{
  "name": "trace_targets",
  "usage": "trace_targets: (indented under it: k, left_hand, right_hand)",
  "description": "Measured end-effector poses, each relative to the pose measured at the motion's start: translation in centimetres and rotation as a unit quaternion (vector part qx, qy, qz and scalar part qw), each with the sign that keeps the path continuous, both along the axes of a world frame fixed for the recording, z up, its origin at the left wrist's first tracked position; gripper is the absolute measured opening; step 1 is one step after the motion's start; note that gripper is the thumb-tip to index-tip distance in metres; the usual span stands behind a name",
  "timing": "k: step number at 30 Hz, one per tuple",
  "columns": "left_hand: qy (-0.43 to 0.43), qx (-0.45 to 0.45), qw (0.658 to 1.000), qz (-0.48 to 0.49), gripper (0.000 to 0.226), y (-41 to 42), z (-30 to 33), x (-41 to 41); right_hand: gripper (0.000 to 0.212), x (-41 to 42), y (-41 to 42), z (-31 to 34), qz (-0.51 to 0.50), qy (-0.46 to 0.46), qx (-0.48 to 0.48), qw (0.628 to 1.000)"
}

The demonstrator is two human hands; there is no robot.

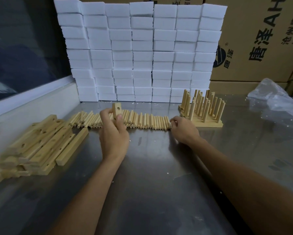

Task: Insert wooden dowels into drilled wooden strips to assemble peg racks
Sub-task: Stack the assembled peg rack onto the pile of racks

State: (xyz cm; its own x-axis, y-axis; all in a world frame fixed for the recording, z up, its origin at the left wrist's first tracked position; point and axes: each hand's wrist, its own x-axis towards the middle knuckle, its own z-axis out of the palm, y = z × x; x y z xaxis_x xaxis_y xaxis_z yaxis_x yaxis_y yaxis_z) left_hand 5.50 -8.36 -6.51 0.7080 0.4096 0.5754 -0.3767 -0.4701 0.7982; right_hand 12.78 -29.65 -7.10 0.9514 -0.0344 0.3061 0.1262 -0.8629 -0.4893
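Note:
My left hand (113, 133) grips a drilled wooden strip (116, 109) that stands nearly upright, its holed end sticking up above my fingers. Behind it a long row of loose wooden dowels (142, 120) lies across the steel table. My right hand (183, 128) sits at the right end of that row, fingertips curled onto the last dowel (169, 123). A pile of drilled strips (40, 143) lies at the left. Finished peg racks (203, 109) with upright dowels stand at the right.
A wall of stacked white foam blocks (139, 51) rises behind the dowels. Printed cardboard boxes (261, 39) stand at the back right, with crumpled clear plastic (276, 97) on the table (159, 167). A raised ledge (32, 106) borders the table's left side.

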Motion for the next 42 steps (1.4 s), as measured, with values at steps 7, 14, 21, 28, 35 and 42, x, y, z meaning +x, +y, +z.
trace_targets:
  k: [7,14,21,28,35,42]
  left_hand:
    - [0.131,-0.271,0.949,-0.100,0.017,-0.3,-1.0,1.3]
    - [0.144,-0.316,0.931,-0.113,0.015,-0.2,-0.9,1.4]
    - [0.141,-0.330,0.926,-0.116,0.014,-0.1,-1.0,1.5]
    - [0.142,-0.325,0.926,-0.132,0.015,-0.2,-0.7,1.1]
    - [0.136,-0.313,0.929,-0.141,0.005,-0.4,-0.3,0.7]
    - [0.131,-0.283,0.937,-0.157,0.021,-0.9,0.3,-0.1]
  right_hand:
    - [0.017,1.4,-0.2,0.8,-0.007,0.041,-0.026,0.999]
    - [0.015,1.4,0.7,1.6,-0.014,0.063,-0.061,0.996]
    - [0.019,1.5,0.6,2.0,-0.056,0.071,-0.059,0.994]
    - [0.012,0.9,0.7,2.1,-0.052,0.086,-0.044,0.994]
    - [0.023,-1.9,1.7,2.1,0.011,-0.010,0.081,0.997]
    - [0.038,-4.9,2.4,3.5,0.025,-0.100,0.170,0.980]
